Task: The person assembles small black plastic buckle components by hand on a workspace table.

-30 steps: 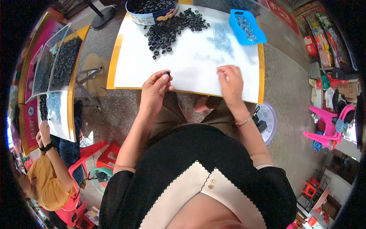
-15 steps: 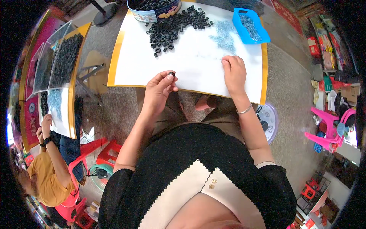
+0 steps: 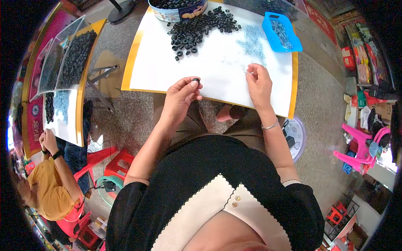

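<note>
Near the front edge of the white-topped table [image 3: 150,71], my left hand [image 3: 181,94] pinches a small black ring-shaped part [image 3: 196,80] between thumb and fingertips. My right hand [image 3: 260,85] hovers over the table's right side, thumb and forefinger close together on a tiny pale piece [image 3: 248,72] too small to name. Just beyond it lies a scatter of small clear-bluish pieces [image 3: 253,44]. A heap of black ring-shaped parts [image 3: 188,37] spreads over the far middle, in front of a round tin [image 3: 178,12] holding more of them.
A blue plastic tray [image 3: 293,45] of clear pieces stands at the table's far right. To the left, a person in a mustard shirt [image 3: 54,188] works at another table [image 3: 73,121] with black parts. A pink chair [image 3: 356,146] stands at right, a red one [image 3: 119,163] lower left.
The view has shifted a little. My right hand has drawn back slightly from the clear pieces, with its fingertips raised. My left hand still holds the black ring-shaped part.
</note>
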`<control>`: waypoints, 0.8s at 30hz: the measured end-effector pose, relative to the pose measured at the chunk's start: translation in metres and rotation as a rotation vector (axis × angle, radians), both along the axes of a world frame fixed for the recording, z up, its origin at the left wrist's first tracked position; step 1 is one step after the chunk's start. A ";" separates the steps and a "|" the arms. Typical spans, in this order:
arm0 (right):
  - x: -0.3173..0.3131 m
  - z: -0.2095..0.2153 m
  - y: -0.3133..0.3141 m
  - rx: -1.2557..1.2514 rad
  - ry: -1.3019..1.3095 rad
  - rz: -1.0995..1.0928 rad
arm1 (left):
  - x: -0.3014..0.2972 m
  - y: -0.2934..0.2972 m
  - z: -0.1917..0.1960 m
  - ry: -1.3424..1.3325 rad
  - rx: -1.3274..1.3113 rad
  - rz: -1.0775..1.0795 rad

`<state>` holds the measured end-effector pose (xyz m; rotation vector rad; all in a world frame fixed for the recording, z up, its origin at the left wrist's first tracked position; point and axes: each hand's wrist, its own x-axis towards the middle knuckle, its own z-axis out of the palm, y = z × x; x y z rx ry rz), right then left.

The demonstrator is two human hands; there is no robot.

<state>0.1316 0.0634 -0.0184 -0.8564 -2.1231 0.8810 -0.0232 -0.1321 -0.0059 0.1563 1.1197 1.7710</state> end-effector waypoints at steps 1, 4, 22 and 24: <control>0.001 0.002 -0.001 0.000 0.001 0.003 | 0.000 0.000 0.000 0.001 0.000 0.003; 0.007 0.005 -0.002 0.029 -0.030 0.018 | 0.003 0.000 0.000 0.012 0.010 -0.008; 0.045 0.014 -0.034 0.410 -0.309 0.024 | 0.004 0.001 -0.001 -0.014 -0.006 0.001; 0.047 0.012 -0.034 0.278 -0.337 0.065 | 0.004 0.000 -0.001 0.005 -0.009 -0.010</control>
